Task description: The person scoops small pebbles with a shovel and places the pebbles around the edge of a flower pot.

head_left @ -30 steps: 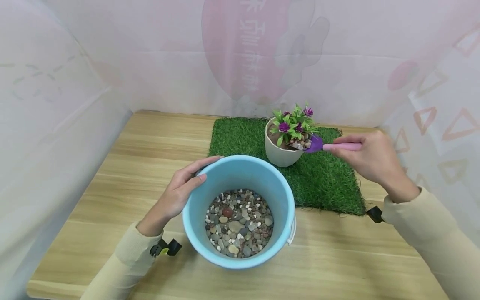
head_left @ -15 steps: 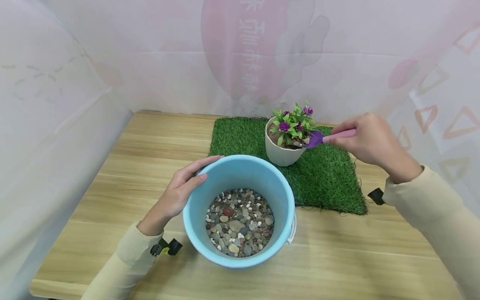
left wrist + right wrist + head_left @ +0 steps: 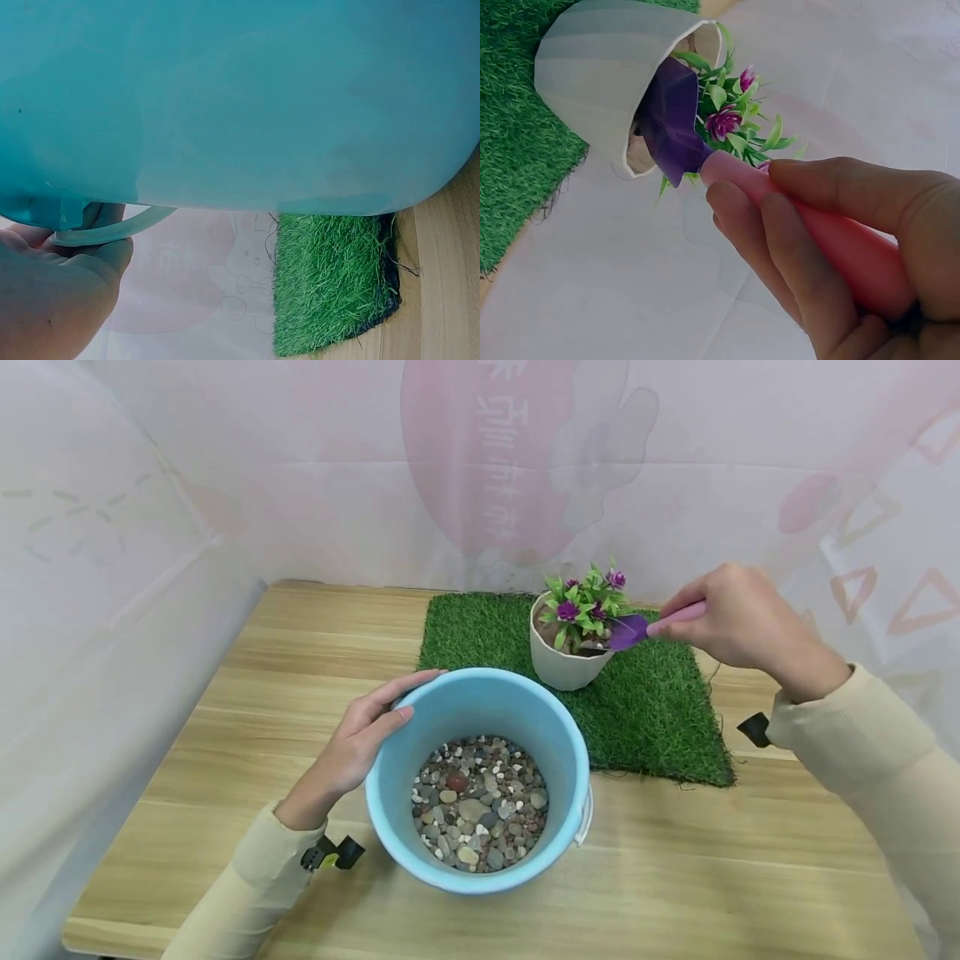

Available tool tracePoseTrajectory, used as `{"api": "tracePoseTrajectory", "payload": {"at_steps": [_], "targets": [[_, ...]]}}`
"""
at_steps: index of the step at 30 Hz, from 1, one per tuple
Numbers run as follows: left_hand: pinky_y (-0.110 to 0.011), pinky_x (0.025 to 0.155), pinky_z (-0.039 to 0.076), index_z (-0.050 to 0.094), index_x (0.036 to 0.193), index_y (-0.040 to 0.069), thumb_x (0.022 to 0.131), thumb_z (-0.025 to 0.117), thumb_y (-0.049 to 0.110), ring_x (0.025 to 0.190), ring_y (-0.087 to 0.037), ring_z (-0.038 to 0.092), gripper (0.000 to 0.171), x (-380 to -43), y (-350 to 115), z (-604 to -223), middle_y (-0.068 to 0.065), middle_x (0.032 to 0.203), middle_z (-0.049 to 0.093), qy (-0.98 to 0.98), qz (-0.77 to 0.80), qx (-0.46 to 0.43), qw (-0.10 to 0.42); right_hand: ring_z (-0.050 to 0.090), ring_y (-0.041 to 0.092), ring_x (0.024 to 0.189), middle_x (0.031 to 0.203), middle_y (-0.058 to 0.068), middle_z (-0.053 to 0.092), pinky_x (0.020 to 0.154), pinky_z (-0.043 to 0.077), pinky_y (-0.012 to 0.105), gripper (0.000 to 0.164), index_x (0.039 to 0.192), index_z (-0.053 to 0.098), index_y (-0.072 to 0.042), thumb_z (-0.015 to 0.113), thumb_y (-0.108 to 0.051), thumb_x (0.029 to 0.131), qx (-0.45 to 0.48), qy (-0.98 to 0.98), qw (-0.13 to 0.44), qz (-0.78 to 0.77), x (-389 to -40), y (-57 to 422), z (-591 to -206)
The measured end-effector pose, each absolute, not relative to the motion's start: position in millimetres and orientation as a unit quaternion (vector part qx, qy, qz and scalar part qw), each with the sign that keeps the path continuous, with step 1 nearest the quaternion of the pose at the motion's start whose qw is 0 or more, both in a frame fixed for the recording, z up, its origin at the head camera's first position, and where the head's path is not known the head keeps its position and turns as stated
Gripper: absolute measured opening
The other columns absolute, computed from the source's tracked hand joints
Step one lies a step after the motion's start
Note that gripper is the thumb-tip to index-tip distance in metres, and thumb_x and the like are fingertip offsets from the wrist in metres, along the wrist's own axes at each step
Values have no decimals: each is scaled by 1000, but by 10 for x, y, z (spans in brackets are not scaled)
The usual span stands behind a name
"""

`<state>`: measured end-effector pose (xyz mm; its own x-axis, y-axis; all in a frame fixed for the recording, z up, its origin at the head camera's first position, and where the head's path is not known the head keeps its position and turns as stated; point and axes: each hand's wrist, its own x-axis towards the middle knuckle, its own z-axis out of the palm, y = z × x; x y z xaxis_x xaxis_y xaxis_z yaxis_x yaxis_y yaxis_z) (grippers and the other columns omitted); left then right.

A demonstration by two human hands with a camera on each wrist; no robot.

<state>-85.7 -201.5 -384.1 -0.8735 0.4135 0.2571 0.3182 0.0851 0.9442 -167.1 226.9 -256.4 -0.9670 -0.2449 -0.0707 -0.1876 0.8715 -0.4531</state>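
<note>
Trowel [image 3: 628,632] at the flowerpot [image 3: 567,670] beyond the bucket [image 3: 487,706]

Past the far right side of the bucket, the right hand [image 3: 738,620] pinches the trowel's pink grip between thumb and fingers, with the other fingers curled beneath it. The purple blade slants down over the flowerpot's near right edge, its tip inside the opening, among the leaves (the very end is hard to make out). A leafy green plant with purple flowers [image 3: 567,611] stands in the pale, upright pot.

On the bucket's left side, the left hand [image 3: 363,737] holds the rim: the thumb lies at the inner edge and the fingers are on the outside, close to the white handle [image 3: 112,232]. Pebbles [image 3: 480,810] in grey, brown and white cover the bucket's bottom, a dark red stone [image 3: 457,782] among them.

The flowerpot sits on a green turf mat [image 3: 645,718], which spreads behind the bucket and to its right. The bucket itself is on the wood-grain desk [image 3: 247,727], and a pale printed cloth [image 3: 322,518] hangs behind everything.
</note>
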Motion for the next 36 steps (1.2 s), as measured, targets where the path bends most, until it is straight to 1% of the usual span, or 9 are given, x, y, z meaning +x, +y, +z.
{"api": "tracePoseTrajectory", "payload": {"at_steps": [4,9,15,19,22,25,30,33,36], "targets": [[-55,87,68,48,156,0,111,43,6,128,-18,69,46,-862,-2015,-3834,-24,157,52,733,632,248,44,69,16,71,108,20,81,48,49,26,30,107,83,-5,84,-31,92,-113,967,68,-219,-1698,2262,-2529],[-54,88,68,47,156,0,111,42,6,127,-16,68,46,-864,-2026,-3841,-24,157,52,732,632,248,49,74,19,82,109,19,81,59,55,25,32,107,83,-4,84,-32,91,-114,968,70,-210,-1713,2268,-2502],[-52,89,68,47,156,-1,111,42,6,128,-12,67,46,-869,-2039,-3861,-24,158,51,738,626,249,41,75,22,81,109,22,80,57,56,24,31,108,82,-1,83,-28,93,-122,968,70,-208,-1711,2252,-2461],[-52,90,68,47,156,0,111,42,6,129,-14,67,46,-862,-2031,-3857,-24,158,51,737,627,247,44,76,26,87,109,21,80,61,57,26,32,110,82,0,82,-28,94,-126,969,76,-198,-1727,2232,-2425],[-52,89,68,47,156,1,111,42,7,129,-17,67,46,-853,-2022,-3850,-23,157,52,736,630,244,48,77,25,89,109,20,81,65,59,28,35,112,81,1,81,-29,94,-122,970,88,-192,-1738,2226,-2405],[-52,87,69,47,156,1,111,42,7,128,-19,68,46,-852,-2019,-3851,-23,156,53,735,631,243,48,73,22,81,106,20,81,60,57,28,34,112,80,2,81,-27,95,-119,970,98,-186,-1743,2221,-2393],[-54,84,69,48,157,3,111,42,7,126,-25,69,46,-849,-2021,-3839,-23,155,54,732,636,238,50,69,19,77,104,20,81,55,53,26,32,111,80,3,81,-24,94,-122,972,95,-179,-1740,2219,-2390],[-54,83,69,48,157,3,111,42,7,126,-24,69,46,-846,-2027,-3835,-23,155,54,735,634,236,50,73,21,81,103,20,81,58,54,24,32,110,81,2,82,-25,94,-125,972,83,-180,-1735,2242,-2392],[-54,83,69,47,157,2,111,42,7,125,-20,69,46,-849,-2034,-3841,-24,154,54,737,631,238,50,72,21,79,102,19,82,56,52,24,30,108,82,1,82,-25,93,-126,973,77,-176,-1724,2259,-2393]]}}
